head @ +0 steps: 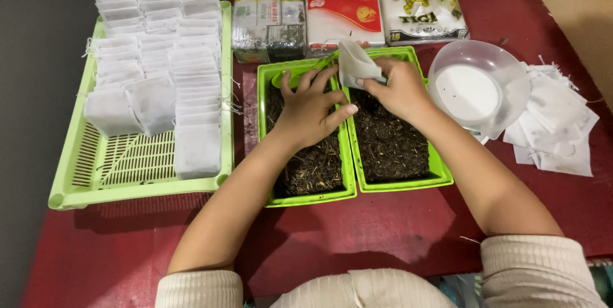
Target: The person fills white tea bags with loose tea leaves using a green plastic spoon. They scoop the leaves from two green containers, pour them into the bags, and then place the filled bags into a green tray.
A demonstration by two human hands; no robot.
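Observation:
My right hand (400,88) holds a small white paper tea bag (356,64) upright over the right green tray (440,167) of dark loose tea. My left hand (311,108) rests with fingers spread over the left green tray (348,174) of dark tea, its thumb reaching toward the bag; a green spoon (288,78) lies just behind it, and whether the fingers grip its handle I cannot tell. Both trays sit side by side on the red table (383,231).
A large light-green slotted basket (128,167) at left holds rows of filled white bags (159,46). A clear plastic bowl (479,84) of white powder stands at right, beside a pile of empty bags (559,123). Three packets (345,7) lie at the back.

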